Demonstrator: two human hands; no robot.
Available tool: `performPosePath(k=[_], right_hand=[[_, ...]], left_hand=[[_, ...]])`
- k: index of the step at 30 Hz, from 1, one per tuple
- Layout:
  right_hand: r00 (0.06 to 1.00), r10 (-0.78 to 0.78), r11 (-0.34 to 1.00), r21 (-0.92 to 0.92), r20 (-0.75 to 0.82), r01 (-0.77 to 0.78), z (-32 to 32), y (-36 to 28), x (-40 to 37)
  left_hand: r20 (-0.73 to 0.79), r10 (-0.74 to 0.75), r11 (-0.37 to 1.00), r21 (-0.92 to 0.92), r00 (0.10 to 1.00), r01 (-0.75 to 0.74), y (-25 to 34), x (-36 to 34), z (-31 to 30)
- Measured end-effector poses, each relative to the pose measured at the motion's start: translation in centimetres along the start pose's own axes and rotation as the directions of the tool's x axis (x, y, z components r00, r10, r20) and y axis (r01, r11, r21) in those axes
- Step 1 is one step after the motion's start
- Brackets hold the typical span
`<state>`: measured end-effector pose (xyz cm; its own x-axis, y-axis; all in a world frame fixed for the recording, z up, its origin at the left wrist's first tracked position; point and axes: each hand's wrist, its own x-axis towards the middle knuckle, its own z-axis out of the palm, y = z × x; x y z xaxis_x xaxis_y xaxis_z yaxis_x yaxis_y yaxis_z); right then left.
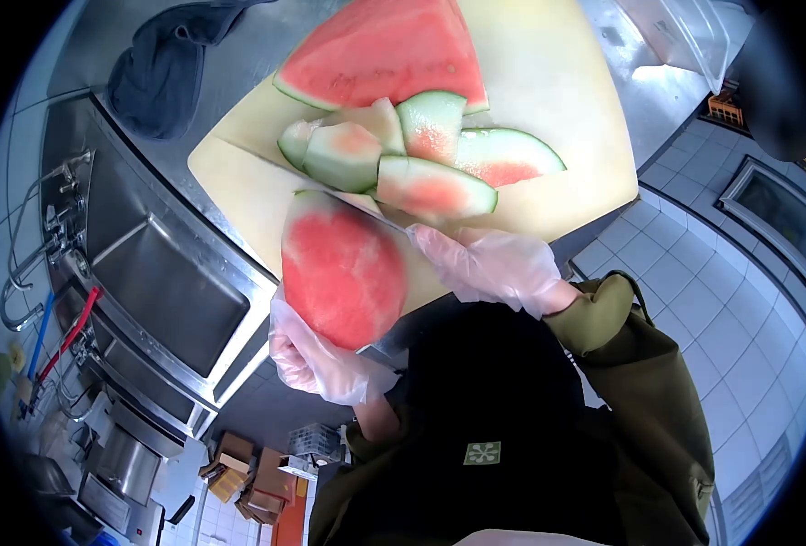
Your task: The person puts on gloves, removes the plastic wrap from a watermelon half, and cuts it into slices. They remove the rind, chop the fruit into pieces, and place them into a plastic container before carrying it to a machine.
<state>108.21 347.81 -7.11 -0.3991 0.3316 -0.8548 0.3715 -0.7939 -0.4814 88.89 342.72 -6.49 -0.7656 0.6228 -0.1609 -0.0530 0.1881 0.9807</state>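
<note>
My left hand point(323, 357), in a clear plastic glove, grips the near left edge of a peeled red watermelon piece point(344, 273). My right hand point(494, 266), gloved too, is closed on a knife point(257, 155); its handle is mostly hidden by the fingers. The blade slants up and left across the cutting board point(558, 82), just beyond the red piece. A strip of green rind shows at that piece's far edge, by the blade. Several cut watermelon rinds point(435, 187) lie in a heap past the knife. Behind them sits a large watermelon wedge point(385, 55) with rind along its lower edge.
A metal sink point(162, 300) with taps point(62, 223) is to the left of the counter. A dark cloth point(157, 77) lies at the far left, and a clear plastic container point(685, 41) stands at the far right. Cardboard boxes point(262, 482) are behind at the lower left.
</note>
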Motion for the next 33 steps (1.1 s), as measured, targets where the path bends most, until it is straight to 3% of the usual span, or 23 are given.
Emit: performPosePath(k=[6,9,12,15,18,19,21,24,25,28,29,33], right_hand=[[0.978,-0.175,0.945,0.299,0.116,0.133,1.6,1.5,-1.1],[0.972,-0.224,0.932,0.309,0.074,0.191,2.7,1.7,-1.5],[0.975,-0.216,0.965,0.139,-0.046,0.221,3.3,2.3,-0.5],[0.997,-0.063,0.994,0.088,-0.05,0.067,2.7,1.0,-1.0],[0.991,-0.042,0.997,0.06,-0.125,0.049,1.8,0.5,-1.2],[0.992,-0.057,0.994,0.086,-0.116,0.068,1.5,1.2,-0.9],[0.986,-0.123,0.991,-0.064,-0.116,0.116,0.4,0.6,-1.2],[0.972,-0.226,0.948,-0.241,-0.056,0.207,-1.0,0.5,-1.3],[0.962,-0.273,0.928,-0.269,-0.013,0.26,-1.4,0.4,-1.2],[0.992,-0.124,0.898,-0.429,-0.04,0.095,-2.6,-2.3,-2.2],[0.996,-0.041,0.863,-0.506,-0.08,-0.005,-2.9,-3.1,-2.5],[0.992,-0.006,0.778,-0.623,-0.128,-0.076,-4.0,-3.9,-2.7]], left_hand=[[-0.051,0.031,0.999,-0.011,0.998,-0.032,0.8,-0.4,1.2],[0.022,0.084,0.996,-0.024,0.996,-0.084,0.3,-0.2,0.6],[0.071,0.1,0.995,-0.02,0.992,-0.098,0.1,0.0,0.4],[0.057,0.088,0.996,-0.028,0.994,-0.086,0.2,-0.1,0.4],[0.113,-0.054,0.997,0.055,0.992,0.048,0.8,0.3,-1.0],[0.167,0.01,0.985,0.169,0.986,-0.038,1.1,0.1,-0.8],[0.288,0.108,0.903,0.373,0.952,-0.215,2.5,-0.5,0.2],[0.432,-0.094,0.806,0.562,0.897,-0.187,5.5,0.4,1.8],[0.443,-0.174,0.869,0.489,0.879,-0.075,5.5,0.9,2.1],[0.513,-0.312,0.936,0.312,0.8,0.164,5.4,2.0,2.9],[0.533,-0.314,0.938,0.304,0.786,0.169,5.3,2.2,3.0],[0.546,-0.33,0.928,0.335,0.77,0.16,5.0,2.5,2.4]])
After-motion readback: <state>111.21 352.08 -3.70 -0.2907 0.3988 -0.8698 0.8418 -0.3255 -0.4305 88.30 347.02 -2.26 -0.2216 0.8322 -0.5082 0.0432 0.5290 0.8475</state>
